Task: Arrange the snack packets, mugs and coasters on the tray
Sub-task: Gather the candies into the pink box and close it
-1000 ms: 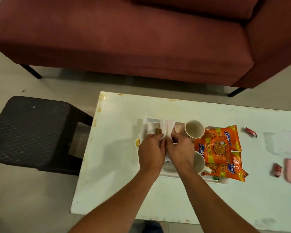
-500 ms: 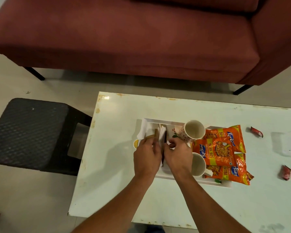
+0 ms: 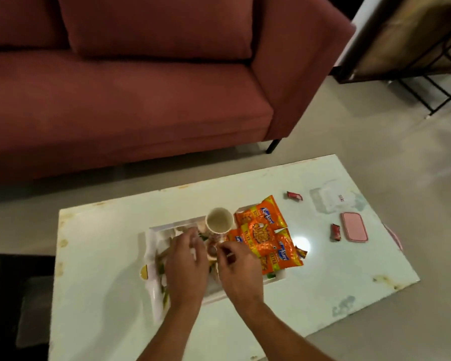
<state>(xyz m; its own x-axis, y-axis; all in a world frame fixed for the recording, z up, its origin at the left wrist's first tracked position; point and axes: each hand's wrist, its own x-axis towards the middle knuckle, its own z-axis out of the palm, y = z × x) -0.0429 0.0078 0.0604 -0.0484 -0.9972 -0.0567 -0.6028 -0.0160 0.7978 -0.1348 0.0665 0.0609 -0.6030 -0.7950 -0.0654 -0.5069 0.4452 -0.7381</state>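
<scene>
A white tray [image 3: 153, 290] lies on the white table. In it an upright floral mug [image 3: 219, 220] stands at the far edge, with several orange snack packets [image 3: 264, 234] overlapping on the right side. Flat coasters [image 3: 164, 252] with green and brown print lie in the tray's left part, partly under my left hand [image 3: 185, 267], which hovers palm down with fingers spread. My right hand [image 3: 238, 269] is beside it, thumb and forefinger pinched near a small reddish round piece [image 3: 211, 250]; what it holds is unclear. A second mug is hidden beneath my right hand.
On the table right of the tray lie two red candy wrappers [image 3: 294, 196] [image 3: 335, 232], a pink box [image 3: 354, 227] and a clear plastic lid [image 3: 331, 201]. A yellow scrap [image 3: 144, 272] sits by the tray's left edge. A maroon sofa [image 3: 130, 95] stands beyond, a black stool [image 3: 8, 295] at left.
The view has swung so the table sits tilted and lower right. The white stack I held upright between both hands is down in the tray; my left hand has spread open.
</scene>
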